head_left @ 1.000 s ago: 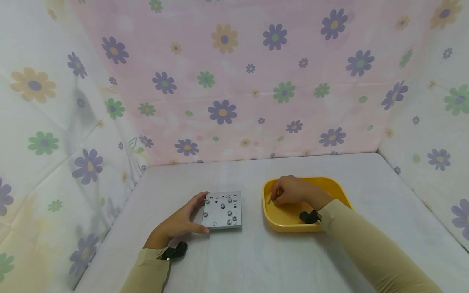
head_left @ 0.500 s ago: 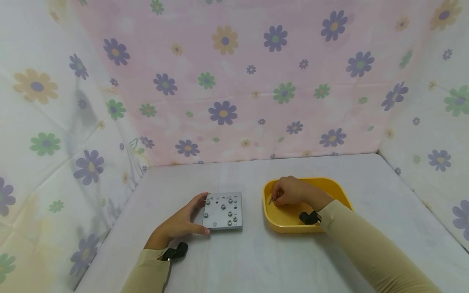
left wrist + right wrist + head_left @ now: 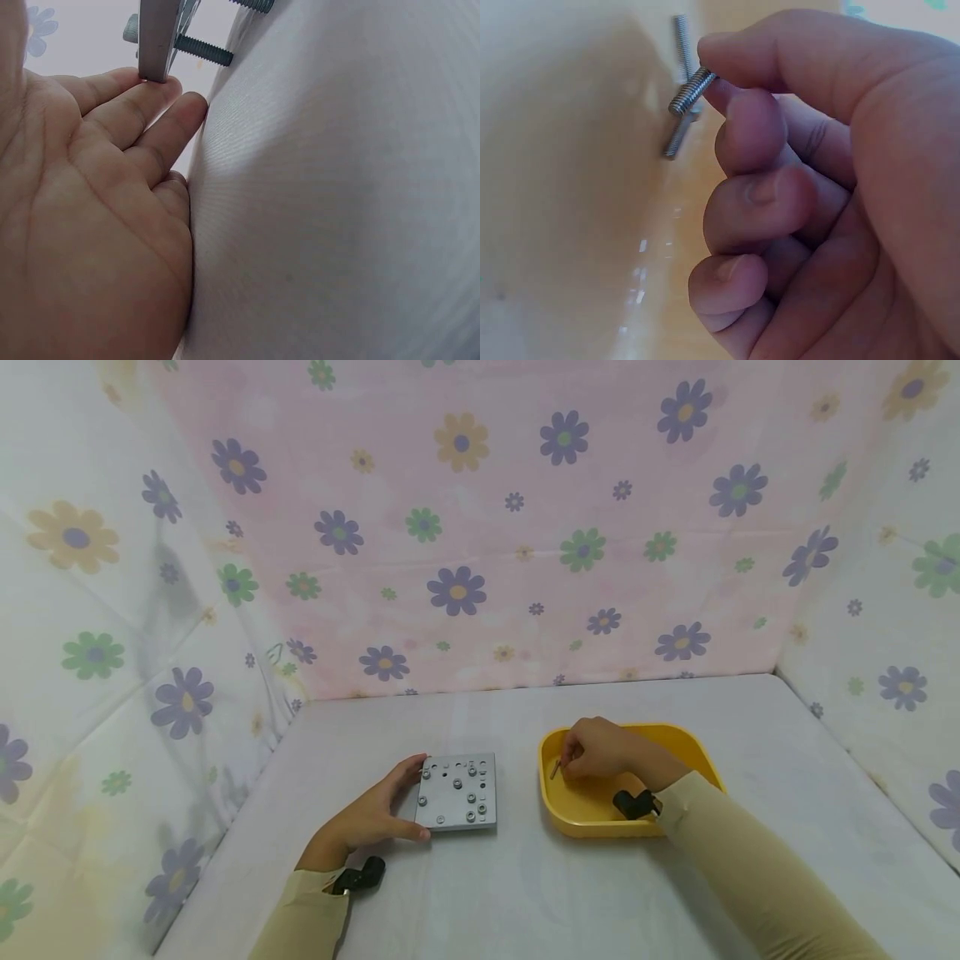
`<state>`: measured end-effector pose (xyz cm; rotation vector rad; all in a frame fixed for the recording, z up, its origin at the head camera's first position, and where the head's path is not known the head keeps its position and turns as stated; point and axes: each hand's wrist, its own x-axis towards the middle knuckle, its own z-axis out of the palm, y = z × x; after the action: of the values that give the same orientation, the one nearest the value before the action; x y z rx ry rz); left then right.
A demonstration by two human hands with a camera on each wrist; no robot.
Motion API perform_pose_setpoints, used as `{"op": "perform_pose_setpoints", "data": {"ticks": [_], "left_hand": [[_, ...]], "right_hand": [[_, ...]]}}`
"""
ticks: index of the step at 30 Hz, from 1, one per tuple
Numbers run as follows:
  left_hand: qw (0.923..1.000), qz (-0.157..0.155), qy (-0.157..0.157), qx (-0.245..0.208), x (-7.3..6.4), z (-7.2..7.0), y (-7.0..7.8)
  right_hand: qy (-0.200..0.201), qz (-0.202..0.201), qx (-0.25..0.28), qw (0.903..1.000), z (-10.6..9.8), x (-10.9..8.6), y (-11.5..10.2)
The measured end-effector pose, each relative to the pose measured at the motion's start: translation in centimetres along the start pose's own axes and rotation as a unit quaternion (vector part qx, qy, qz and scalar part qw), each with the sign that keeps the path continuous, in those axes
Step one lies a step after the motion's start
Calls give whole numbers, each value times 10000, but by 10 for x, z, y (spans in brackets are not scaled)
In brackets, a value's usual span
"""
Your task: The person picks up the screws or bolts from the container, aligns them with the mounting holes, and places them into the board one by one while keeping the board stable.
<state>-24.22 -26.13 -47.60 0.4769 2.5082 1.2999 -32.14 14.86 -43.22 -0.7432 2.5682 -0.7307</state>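
My left hand (image 3: pixel 375 814) holds a square metal plate (image 3: pixel 453 802) by its left side, thumb at the near corner and fingers at the far one. Several socket-head bolts stand in the plate's holes. In the left wrist view, a bolt's threaded shank (image 3: pixel 206 50) sticks out below the plate, which is raised off the tabletop. Inside a yellow plastic tray (image 3: pixel 600 829), my right hand (image 3: pixel 603 750) pinches a bolt (image 3: pixel 690 91) between thumb and index finger, threaded end outward; its head is hidden. Behind it lie other loose screws (image 3: pixel 681 41) on the tray floor.
A white cloth covers the table (image 3: pixel 487 893). Flower-printed curtains (image 3: pixel 517 552) close off the back and both sides. Dark wrist cameras (image 3: pixel 360 875) are strapped at both sleeves. The tray's raised walls surround my right hand.
My right hand has shifted very slightly up and to the right within the tray. The left hand and the plate stay in place.
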Motion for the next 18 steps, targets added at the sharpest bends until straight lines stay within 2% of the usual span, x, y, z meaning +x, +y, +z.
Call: {"op": "perform_pose_setpoints", "data": {"ticks": [11, 18], "left_hand": [[10000, 5, 3, 4, 1, 0, -2], [10000, -50, 29, 29, 1, 0, -3]], "right_hand": [[76, 9, 268, 9996, -10, -5, -4], [471, -189, 735, 9960, -13, -8, -11]]}}
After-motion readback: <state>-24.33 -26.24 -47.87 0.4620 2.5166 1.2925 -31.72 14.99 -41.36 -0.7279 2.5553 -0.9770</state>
